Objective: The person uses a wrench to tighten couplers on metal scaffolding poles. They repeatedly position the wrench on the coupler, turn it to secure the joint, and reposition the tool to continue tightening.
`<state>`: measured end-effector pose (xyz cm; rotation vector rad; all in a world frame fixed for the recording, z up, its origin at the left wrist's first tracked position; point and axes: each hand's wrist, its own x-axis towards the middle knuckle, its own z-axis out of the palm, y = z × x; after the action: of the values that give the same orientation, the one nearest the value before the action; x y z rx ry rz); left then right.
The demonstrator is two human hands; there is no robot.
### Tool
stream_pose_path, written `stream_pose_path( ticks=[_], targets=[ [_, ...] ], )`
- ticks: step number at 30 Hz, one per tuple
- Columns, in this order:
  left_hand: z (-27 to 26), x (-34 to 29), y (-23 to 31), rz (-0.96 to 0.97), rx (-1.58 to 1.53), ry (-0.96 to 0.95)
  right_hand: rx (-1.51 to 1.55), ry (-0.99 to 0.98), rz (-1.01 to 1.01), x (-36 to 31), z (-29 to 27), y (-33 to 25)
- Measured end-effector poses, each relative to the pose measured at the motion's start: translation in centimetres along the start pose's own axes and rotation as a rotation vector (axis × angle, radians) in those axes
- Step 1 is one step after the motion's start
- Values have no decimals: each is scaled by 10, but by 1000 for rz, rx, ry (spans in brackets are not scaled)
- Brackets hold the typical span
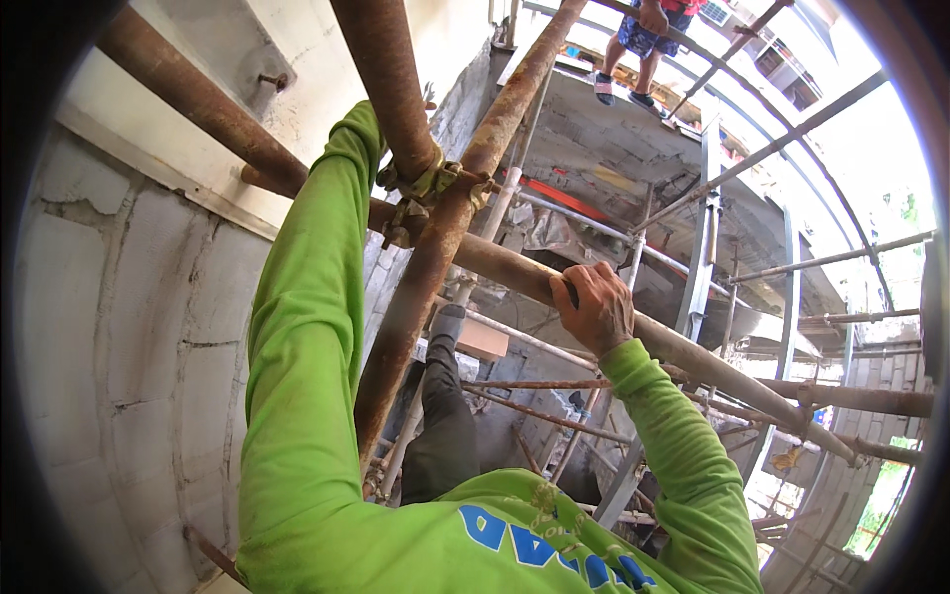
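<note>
My right hand (597,305) is closed around a rusty horizontal scaffold pipe (683,351), knuckles up. My left arm, in a bright green sleeve (307,307), reaches up behind a thick brown upright pipe (388,79). That pipe hides the left hand, so its fingers do not show. Beside the left forearm, metal scaffold clamps (421,193) join the upright pipe, the horizontal pipe and a long slanting rusty pipe (435,257). Below them, my leg in dark trousers (442,426) stretches forward, ending in a grey-covered foot (448,322) near a thinner pipe.
A grey block wall (139,327) rises close on the left. More scaffold pipes (841,396) and metal uprights (705,247) cross on the right, with a deep drop between them. At the top, another person (648,40) stands on a concrete ledge (614,119).
</note>
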<state>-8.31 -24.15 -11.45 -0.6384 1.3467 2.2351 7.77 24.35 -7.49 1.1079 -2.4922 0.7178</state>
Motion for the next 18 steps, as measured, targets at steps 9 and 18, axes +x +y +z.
stream_pose_path(
  ticks=[9, 18],
  targets=[
    [23, -27, 0, 244, -39, -196, 10, -26, -1, -1, 1, 1],
    [78, -170, -51, 839, -86, -117, 30, 5, 2, -3, 1, 4]
  ],
)
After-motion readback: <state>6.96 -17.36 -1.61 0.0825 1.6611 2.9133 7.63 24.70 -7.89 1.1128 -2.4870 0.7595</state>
